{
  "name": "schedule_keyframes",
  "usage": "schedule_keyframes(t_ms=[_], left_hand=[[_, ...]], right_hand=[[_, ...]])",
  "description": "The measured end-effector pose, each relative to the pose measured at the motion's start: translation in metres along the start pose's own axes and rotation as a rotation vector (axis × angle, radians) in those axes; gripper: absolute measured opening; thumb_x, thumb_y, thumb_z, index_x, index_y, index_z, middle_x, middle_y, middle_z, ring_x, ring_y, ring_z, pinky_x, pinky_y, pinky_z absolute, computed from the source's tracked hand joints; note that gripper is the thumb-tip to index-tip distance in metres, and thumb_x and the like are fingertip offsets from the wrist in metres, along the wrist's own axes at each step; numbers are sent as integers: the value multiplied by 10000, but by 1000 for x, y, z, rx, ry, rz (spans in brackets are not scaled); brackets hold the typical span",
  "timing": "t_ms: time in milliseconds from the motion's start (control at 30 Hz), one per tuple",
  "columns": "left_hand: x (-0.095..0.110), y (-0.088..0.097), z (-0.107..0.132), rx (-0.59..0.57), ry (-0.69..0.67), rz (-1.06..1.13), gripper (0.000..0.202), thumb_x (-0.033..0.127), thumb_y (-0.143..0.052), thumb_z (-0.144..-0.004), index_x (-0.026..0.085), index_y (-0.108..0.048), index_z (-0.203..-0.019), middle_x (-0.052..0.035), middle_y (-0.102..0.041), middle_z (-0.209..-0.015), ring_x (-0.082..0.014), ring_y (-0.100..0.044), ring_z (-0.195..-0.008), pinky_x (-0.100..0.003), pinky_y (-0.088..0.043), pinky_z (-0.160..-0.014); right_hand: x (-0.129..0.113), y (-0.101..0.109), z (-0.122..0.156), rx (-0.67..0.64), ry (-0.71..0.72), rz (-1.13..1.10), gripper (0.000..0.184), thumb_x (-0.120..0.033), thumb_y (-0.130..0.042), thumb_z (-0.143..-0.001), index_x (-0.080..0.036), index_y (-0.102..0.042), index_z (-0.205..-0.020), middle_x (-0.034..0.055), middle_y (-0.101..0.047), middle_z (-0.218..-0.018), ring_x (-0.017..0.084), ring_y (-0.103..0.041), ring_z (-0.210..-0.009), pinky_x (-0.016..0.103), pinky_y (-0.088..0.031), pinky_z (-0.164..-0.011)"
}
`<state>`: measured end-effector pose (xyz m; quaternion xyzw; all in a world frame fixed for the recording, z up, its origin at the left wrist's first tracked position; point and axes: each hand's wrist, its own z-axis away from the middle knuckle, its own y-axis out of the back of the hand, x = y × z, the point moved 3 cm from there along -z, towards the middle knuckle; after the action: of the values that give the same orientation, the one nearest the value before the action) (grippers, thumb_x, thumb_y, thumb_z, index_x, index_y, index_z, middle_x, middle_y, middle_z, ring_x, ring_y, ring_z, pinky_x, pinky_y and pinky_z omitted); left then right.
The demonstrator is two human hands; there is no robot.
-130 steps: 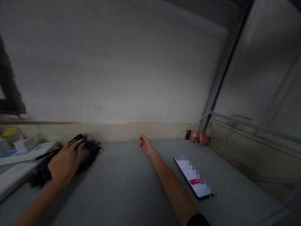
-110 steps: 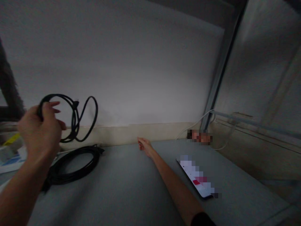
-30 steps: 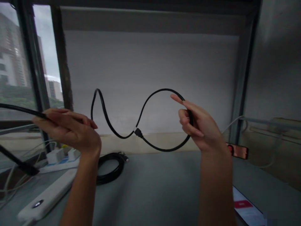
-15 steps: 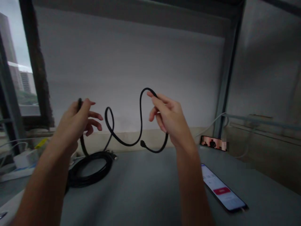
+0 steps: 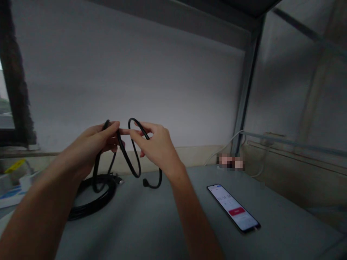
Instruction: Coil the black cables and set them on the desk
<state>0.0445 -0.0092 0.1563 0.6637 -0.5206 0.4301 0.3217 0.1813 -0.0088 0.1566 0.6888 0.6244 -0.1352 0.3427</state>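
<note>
A black cable (image 5: 136, 159) hangs in loops between my two hands above the table. My left hand (image 5: 104, 135) is closed around one stretch of it, with a loop drooping below the fingers. My right hand (image 5: 153, 142) pinches another stretch between thumb and fingers. The hands are close together, fingertips almost meeting. From under my right hand dangles the cable's free end with a dark plug (image 5: 146, 183). Below my left hand lies a coil of black cable (image 5: 93, 209) on the table, with a connector (image 5: 119, 179) at its far edge, partly hidden by my left arm.
A phone with a lit screen (image 5: 234, 209) lies on the grey table (image 5: 151, 231) to the right. Another screen, blurred out (image 5: 230, 161), stands at the back right. White plugs and a power strip (image 5: 13, 195) sit at the far left. A pale wall (image 5: 135, 79) rises behind.
My hands have come close together, my right hand moving left towards my left one. The cable loop between them has narrowed. The view has swung to the right.
</note>
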Motion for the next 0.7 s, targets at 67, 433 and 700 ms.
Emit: schedule_keyframes(t_ms=[67, 433, 700], left_hand=[[3, -2, 2, 4, 0, -16, 327, 375, -481, -784, 91, -644, -774, -91, -639, -689, -98, -566, -598, -162, -421, -534], [-1, -13, 6, -36, -61, -35, 396, 488, -499, -696, 139, -636, -825, -56, -645, -768, -124, -553, -642, -197, -394, -556], [-4, -20, 4, -96, -69, -130, 419, 554, -459, -665, 158, -594, -678, -36, -602, -673, -116, -515, -616, -218, -387, -606]], right_hand=[[0, -3, 1, -36, -3, 8, 187, -353, -549, -758, -201, -640, -816, 6, -612, -734, 75, -519, -474, 199, -432, -412], [1, -17, -3, -55, 84, 2, 138, -236, -531, -796, -222, -629, -892, -6, -637, -709, 126, -605, -705, 243, -474, -639], [2, -10, -2, -50, 80, 111, 83, -214, -556, -770, -200, -629, -808, -26, -602, -611, 105, -588, -594, 220, -442, -584]])
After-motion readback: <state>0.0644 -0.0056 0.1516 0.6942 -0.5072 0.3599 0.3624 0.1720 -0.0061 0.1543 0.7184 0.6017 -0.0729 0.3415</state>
